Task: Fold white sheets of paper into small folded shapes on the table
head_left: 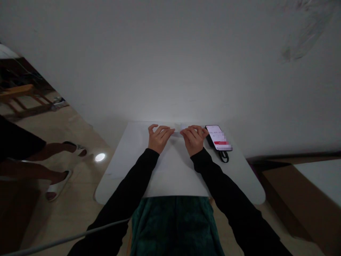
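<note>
Two bare hands, one small pale piece, one white counter (pixel 176 183) set against a grey wall (pixel 170 64).

Left hand (pixel 159 139): raised over the far half of the counter, thumb and fingertips pinched together at the near-left edge of the pale piece (pixel 177 133), the other fingers curled. Black sleeve, to the wrist.

Right hand (pixel 194 139): level with the left and just beside it, fingertips likewise pinched on the piece from the right. Black sleeve, to the wrist.

Pale piece: thin, held between the two sets of fingertips near the counter's far edge; its full outline was partly hidden and too small to tell.

White sheet, one at least (pixel 124 156): lay flat on the counter's left part.

Phone (pixel 217 137): screen lit, with a red bar; it rested just right of the right hand on a black object (pixel 210 142), from which a black strap loop (pixel 224 156) protruded.

Dark green cloth (pixel 176 224): covered the person's lap, below the counter's near edge.

Grey cable (pixel 80 235): crossed at lower left.

Cardboard box (pixel 298 199): stood at right.

Co-worker's legs (pixel 48 163), in pale slippers: at left, near a wooden stool (pixel 18 91).
</note>
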